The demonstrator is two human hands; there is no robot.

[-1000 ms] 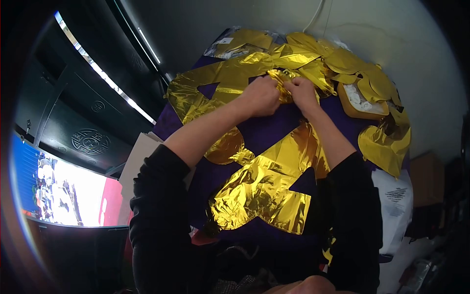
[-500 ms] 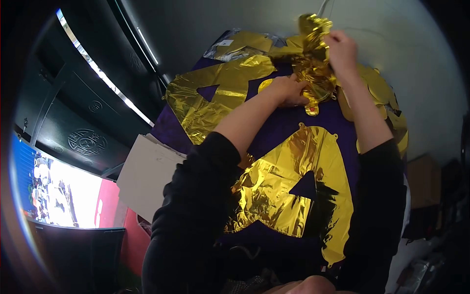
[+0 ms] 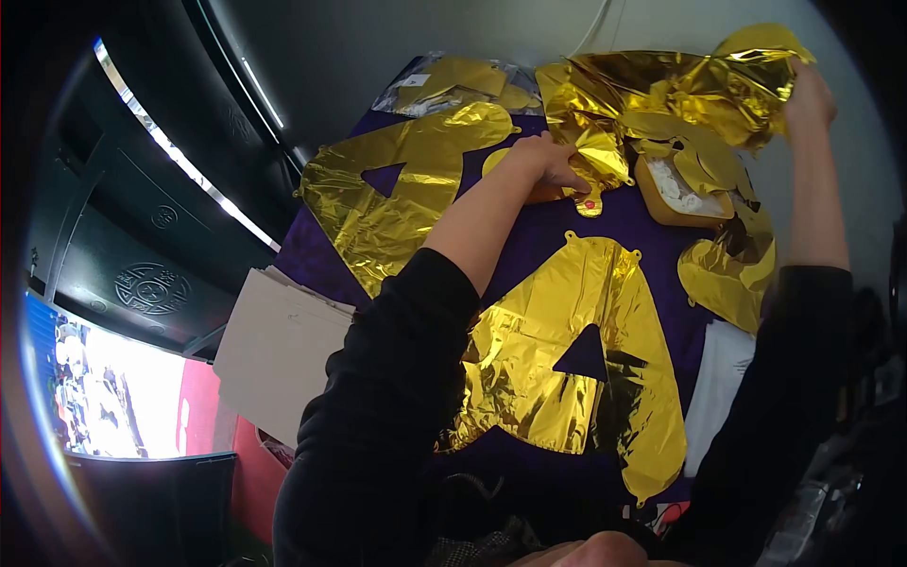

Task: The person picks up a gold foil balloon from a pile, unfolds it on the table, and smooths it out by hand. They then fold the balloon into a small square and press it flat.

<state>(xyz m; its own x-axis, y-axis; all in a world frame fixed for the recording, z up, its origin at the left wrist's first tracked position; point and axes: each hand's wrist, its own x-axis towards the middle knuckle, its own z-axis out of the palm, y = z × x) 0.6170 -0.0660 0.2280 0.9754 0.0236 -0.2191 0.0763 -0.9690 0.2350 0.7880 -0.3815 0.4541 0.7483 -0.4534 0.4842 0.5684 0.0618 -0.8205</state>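
A crinkled gold foil balloon (image 3: pixel 652 85), uninflated, stretches across the far end of the purple-covered table. My right hand (image 3: pixel 811 99) grips its far-right end, raised above the surface. At its near-left end, by a small tab with a red mark (image 3: pixel 590 204), my left hand (image 3: pixel 550 163) is closed on the foil, the fingertips partly hidden. Closest to me lies a flat gold foil balloon shaped like an A (image 3: pixel 539 331). Another flat gold letter balloon (image 3: pixel 406 151) with a triangular hole is spread at the left.
A yellow tub (image 3: pixel 680 198) with white contents stands at the right, beside more gold foil (image 3: pixel 732 269). Clear plastic packaging (image 3: pixel 453 80) with gold pieces lies at the back left. Cardboard sheets (image 3: pixel 279 340) jut out on the left; a dark embossed door (image 3: pixel 142 246) stands beyond.
My right hand has moved far to the right, drawing the bunched balloon out lengthwise. My left hand stays at its near end. The yellow tub has come into view.
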